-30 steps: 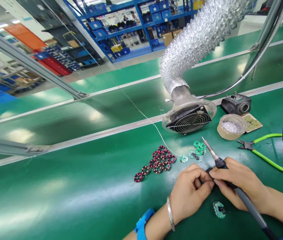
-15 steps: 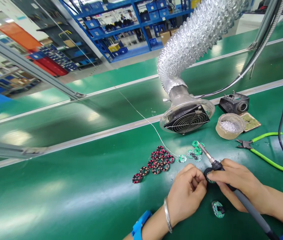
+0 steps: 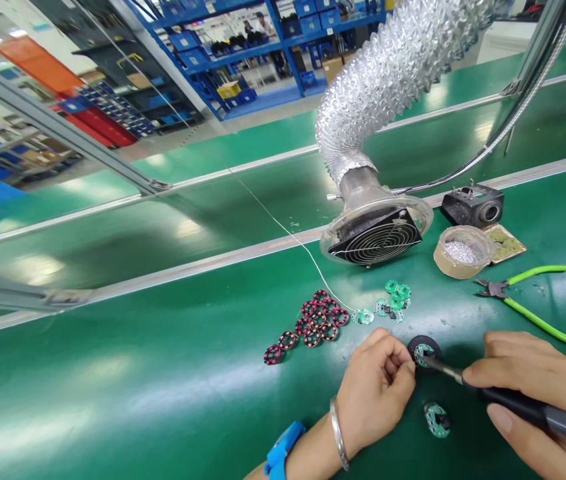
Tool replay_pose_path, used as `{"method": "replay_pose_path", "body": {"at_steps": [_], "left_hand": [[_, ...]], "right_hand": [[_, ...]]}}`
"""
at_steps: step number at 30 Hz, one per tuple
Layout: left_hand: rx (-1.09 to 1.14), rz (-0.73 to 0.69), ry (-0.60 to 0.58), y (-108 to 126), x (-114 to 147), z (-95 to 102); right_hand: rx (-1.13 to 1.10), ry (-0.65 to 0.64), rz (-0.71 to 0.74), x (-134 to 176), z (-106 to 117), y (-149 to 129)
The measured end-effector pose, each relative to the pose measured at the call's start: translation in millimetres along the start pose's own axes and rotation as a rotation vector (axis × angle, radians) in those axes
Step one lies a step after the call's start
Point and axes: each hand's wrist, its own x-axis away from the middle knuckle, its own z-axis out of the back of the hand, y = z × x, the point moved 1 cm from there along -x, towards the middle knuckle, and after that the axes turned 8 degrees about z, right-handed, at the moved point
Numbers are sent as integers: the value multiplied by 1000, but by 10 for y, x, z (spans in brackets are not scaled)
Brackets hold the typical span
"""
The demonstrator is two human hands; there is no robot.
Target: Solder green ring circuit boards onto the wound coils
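Observation:
My left hand (image 3: 380,383), fingers curled and closed, pinches at the left edge of a black ring (image 3: 437,345). A small green circuit board (image 3: 419,353) sits inside that ring. Held pen-like in my right hand (image 3: 537,387) is a soldering iron (image 3: 500,398), its tip over the board and seemingly touching it. Just below lies another round green board (image 3: 435,420) with a black part on it. Farther back, several green boards (image 3: 397,297) are gathered, with a thin solder-like wire (image 3: 320,270) running down to one of them.
Copper-wound red and black rings (image 3: 320,317) are heaped on the green table left of the boards. A fume extractor (image 3: 377,240) hangs above the back. To the right are a soldering stand (image 3: 473,203), a tub of silvery bits (image 3: 463,252), a sponge (image 3: 505,243) and green-handled cutters (image 3: 497,288).
My right hand has moved right and turned the soldering iron, bringing its tip down from above the far boards onto the board in the black ring. My left hand has barely moved.

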Motion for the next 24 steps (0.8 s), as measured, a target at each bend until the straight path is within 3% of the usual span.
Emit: {"method": "replay_pose_path", "body": {"at_steps": [4, 14, 24], "left_hand": [[10, 4, 5, 1, 8, -3], [15, 0, 8, 14, -6, 10], [11, -5, 4, -6, 8, -6]], "right_hand": [[9, -49, 24, -55, -5, -22], [23, 39, 5, -38, -56, -23], [31, -1, 1, -2, -55, -18]]}}
